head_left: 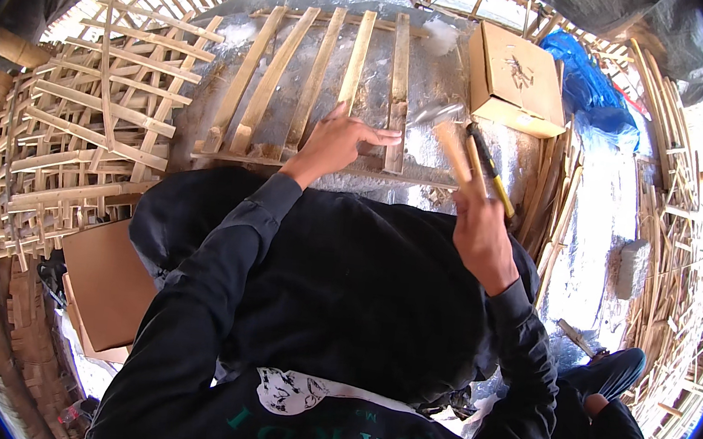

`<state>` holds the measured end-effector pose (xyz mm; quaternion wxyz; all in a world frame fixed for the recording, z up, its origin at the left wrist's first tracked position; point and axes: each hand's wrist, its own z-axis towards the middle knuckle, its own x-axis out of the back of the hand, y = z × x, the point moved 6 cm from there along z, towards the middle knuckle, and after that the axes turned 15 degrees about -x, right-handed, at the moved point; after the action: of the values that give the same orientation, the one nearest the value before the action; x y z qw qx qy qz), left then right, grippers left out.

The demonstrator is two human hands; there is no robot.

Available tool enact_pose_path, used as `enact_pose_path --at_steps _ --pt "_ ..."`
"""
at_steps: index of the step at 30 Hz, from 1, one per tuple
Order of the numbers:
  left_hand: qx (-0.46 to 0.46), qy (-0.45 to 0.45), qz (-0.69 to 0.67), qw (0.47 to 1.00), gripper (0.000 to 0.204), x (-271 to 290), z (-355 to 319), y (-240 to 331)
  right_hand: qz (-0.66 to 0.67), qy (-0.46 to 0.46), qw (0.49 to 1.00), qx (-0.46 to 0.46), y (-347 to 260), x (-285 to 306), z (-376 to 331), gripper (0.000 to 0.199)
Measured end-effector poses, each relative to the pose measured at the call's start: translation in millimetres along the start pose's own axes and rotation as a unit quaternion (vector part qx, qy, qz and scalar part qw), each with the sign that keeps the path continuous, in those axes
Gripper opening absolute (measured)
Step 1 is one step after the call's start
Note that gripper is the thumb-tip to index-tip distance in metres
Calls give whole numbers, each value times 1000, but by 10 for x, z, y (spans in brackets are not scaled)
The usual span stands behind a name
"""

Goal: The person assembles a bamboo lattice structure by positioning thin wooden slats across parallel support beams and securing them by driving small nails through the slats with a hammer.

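My right hand (484, 233) is closed around the wooden handle of a hammer (453, 150). Its metal head is smeared by motion, raised to the right of a bamboo slat (400, 79). My left hand (335, 145) reaches in with fingers stretched out, the tips touching that slat near its lower end. Whether a nail stands there is too small to tell. Several more bamboo slats (319, 79) lie side by side to the left, across a bamboo crosspiece (425, 176) near me. Beside the hammer lies a tool with a black and yellow handle (491, 170).
A cardboard box (512, 74) with a small pile of nail-like pieces on top stands at the far right, a blue plastic bag (592, 86) beyond it. Woven bamboo panels (96, 120) are stacked left. Another cardboard box (109, 284) sits nearer. A person's sleeve (616, 436) shows lower right.
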<state>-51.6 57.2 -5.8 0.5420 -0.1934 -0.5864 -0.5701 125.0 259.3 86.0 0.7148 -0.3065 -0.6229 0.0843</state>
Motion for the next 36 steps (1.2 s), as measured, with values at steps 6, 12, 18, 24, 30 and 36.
enact_pose_path --at_steps 6,12,18,24,30,36 --pt "23 -15 27 999 79 -23 -9 -30 5 14 1000 -2 -310 342 51 12" --pt "13 15 -9 1000 78 -33 -31 -37 -20 -65 998 -8 29 -98 -73 21" --pt "-3 8 -9 1000 77 61 43 51 52 38 998 -25 -229 109 -121 21" --pt "38 -4 5 999 79 25 -43 -8 -30 -59 998 -19 -167 -142 -211 24" --pt "7 -18 3 1000 75 38 48 57 53 75 996 -6 -340 112 -228 21" --pt "-11 47 -13 999 75 -17 -80 -97 65 -155 985 -35 -247 -22 -134 21"
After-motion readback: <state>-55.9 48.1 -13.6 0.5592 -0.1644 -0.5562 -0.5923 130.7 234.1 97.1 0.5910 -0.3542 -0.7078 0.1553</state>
